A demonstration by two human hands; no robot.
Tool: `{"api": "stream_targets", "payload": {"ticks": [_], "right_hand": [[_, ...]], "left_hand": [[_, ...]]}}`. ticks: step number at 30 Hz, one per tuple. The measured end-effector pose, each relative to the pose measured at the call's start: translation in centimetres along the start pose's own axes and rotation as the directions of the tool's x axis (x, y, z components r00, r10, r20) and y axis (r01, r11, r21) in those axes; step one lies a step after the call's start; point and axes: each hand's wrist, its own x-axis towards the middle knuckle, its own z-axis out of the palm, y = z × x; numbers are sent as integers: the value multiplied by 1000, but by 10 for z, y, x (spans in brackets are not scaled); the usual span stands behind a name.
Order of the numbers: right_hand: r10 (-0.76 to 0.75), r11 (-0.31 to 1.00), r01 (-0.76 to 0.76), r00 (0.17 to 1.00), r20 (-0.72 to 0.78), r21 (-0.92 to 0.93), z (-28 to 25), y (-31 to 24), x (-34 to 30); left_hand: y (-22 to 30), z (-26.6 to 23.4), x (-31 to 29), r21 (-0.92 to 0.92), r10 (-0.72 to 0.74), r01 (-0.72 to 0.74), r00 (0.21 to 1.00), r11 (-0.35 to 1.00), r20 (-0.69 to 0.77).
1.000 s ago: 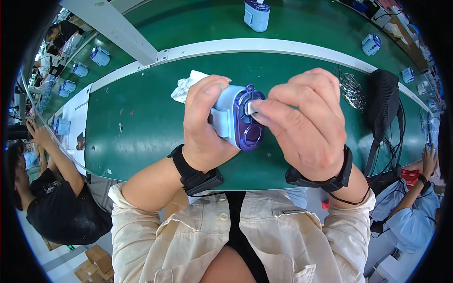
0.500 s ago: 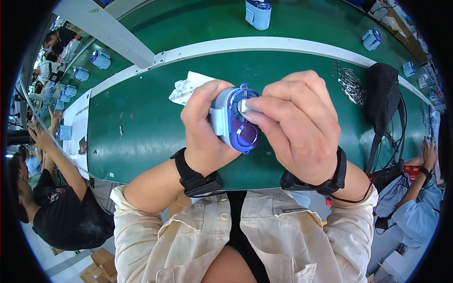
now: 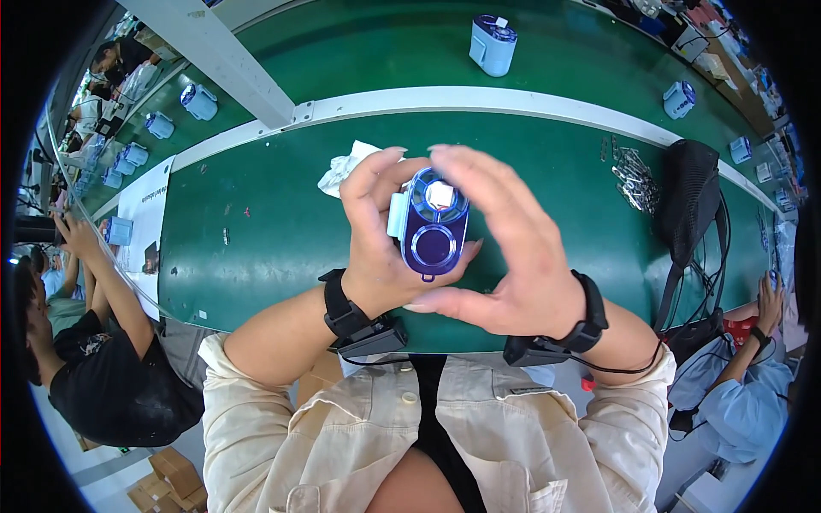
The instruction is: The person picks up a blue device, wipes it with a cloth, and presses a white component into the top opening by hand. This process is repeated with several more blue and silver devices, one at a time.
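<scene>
My left hand is wrapped round a light-blue plastic device with a glossy dark-blue oblong face turned up. Two round parts show on that face, one above the other. A small white square piece sits on the upper round part. Beside the device, my right hand curves open, its thumb and fingers wide apart with nothing between them. Its fingertips are close to the device's top end; whether they touch it I cannot tell. A crumpled white paper lies behind my left fingers, partly hidden.
On the green table, a pile of small metal parts and a black mesh bag with cables lie to the right. Beyond a white rail stand similar blue devices. Co-workers sit at left and right.
My right hand has let go of the white piece and opened out to the right. The white piece stays on the device's face. A device beyond the rail appears further right.
</scene>
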Motion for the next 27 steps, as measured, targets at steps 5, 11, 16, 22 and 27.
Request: {"api": "stream_targets", "payload": {"ticks": [5, 11, 16, 22, 27], "right_hand": [[-44, 991, 38, 998, -44, -128, 15, 7, -11], [23, 995, -21, 1000, 16, -99, 17, 15, 0], [302, 952, -303, 953, 29, 38, 15, 65, 61], [234, 884, -254, 967, -99, -393, 31, 176, 118], [47, 810, -39, 999, -1, -585, 13, 200, 134]], "left_hand": [[6, -1, -2, 173, 51, -52, 999, 984, 14], [1, -1, -6, -48, -172, 171, 985, 984, -9], [-4, -13, 5, 105, -204, 214, 974, 971, -96], [-7, -11, 7, 122, -127, 140, 986, 983, -108], [-6, -20, 4, -13, -76, 75, 992, 997, -102]]}}
